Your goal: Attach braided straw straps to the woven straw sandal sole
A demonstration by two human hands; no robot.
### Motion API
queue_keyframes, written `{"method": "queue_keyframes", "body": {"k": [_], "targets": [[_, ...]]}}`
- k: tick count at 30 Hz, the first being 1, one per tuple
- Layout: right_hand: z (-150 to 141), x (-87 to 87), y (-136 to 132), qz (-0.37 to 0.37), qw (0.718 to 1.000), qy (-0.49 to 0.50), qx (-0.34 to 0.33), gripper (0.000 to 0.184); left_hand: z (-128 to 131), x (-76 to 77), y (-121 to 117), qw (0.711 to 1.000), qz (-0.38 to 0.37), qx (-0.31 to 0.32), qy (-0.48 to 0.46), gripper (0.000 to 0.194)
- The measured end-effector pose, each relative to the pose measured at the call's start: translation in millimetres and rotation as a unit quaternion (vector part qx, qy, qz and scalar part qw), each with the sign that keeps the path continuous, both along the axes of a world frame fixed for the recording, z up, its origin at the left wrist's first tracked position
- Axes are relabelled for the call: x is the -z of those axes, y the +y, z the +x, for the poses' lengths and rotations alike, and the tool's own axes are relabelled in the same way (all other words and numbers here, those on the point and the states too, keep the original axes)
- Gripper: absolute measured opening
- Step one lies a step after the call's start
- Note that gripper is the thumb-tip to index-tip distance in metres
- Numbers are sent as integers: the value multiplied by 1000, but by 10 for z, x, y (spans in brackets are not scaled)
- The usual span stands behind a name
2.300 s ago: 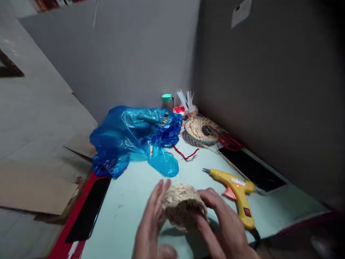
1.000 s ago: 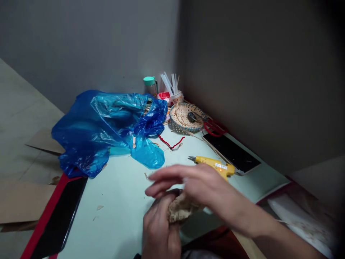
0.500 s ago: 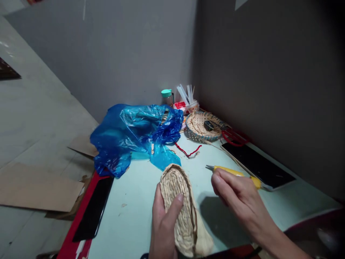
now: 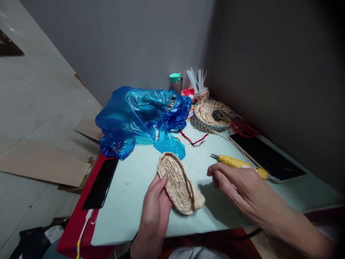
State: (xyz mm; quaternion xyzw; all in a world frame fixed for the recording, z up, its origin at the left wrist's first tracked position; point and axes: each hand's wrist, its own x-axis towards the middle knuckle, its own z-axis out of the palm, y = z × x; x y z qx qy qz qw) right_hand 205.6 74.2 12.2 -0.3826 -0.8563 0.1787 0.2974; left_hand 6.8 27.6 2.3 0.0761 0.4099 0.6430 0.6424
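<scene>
My left hand (image 4: pixel 155 208) grips a small woven straw basket (image 4: pixel 178 183) by its near edge, tilted on its side over the pale green table (image 4: pixel 129 201) so the coiled bottom faces me. My right hand (image 4: pixel 237 187) hovers just right of the basket, fingers loosely curled and empty, directly in front of the yellow glue gun (image 4: pixel 237 163) lying on the table with its nozzle pointing left.
A crumpled blue plastic bag (image 4: pixel 137 115) lies at the back left. A round woven tray (image 4: pixel 212 115), red scissors (image 4: pixel 244 127), a cup of glue sticks (image 4: pixel 201 86) and a teal-capped jar (image 4: pixel 175 81) stand at the back. A tablet (image 4: pixel 266 156) lies right, a phone (image 4: pixel 100 187) left.
The left hand has tilted the basket and shifted its grip to the near edge. The right hand has come a little off the glue gun. The camera view has shifted.
</scene>
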Motion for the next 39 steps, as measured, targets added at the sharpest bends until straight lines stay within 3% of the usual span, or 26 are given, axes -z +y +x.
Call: {"method": "queue_keyframes", "body": {"k": [3,8,15,18,27,30,33,36,39], "targets": [[25,-29,31,-11,999,-25,-18,15,-34,33,16,1000,2,6,-10,48],[23,37,24,-5,999,24,-49,12,-50,91,36,999,-21,9,-24,46],[-70,81,-30,-10,998,31,-58,15,-43,7,0,998,-68,13,-8,39],[-151,59,-54,-50,997,10,-51,19,-62,0,-41,997,-72,27,4,36],[-394,67,-49,-16,1000,-1,-18,40,-40,53,-111,997,-41,55,37,56],[-325,45,29,-16,1000,20,-7,34,-40,54,-123,997,-47,41,37,65],[-241,0,77,-67,995,75,4,16,-28,56,-118,999,-42,26,13,63],[-226,-18,48,-148,984,93,28,26,15,53,-81,999,-15,27,-34,52],[-280,6,-25,-197,980,20,30,40,71,56,-44,996,14,47,-69,49]]}}
